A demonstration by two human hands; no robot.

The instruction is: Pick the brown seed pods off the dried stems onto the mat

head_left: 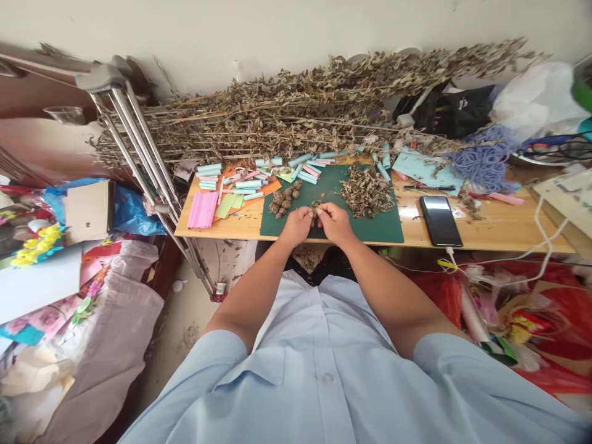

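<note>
My left hand [298, 224] and my right hand [335, 223] meet over the front of a green cutting mat [326, 182]. The fingers of both hands are closed in a pinch on a small clump of dried leaves [316, 206], which they partly hide. Just left of my left hand sit several brown balls of rolled dried leaves [282, 201]. Beyond my right hand lies a loose heap of dried, curled leaves [367, 190].
Rolled paper tubes [250, 184] and a pink folded paper [203, 209] lie left of the mat. A phone [441, 221] with a charging cable rests at right. Long dried plant stalks [277, 117] line the back. Metal crutches [143, 157] lean at the table's left end.
</note>
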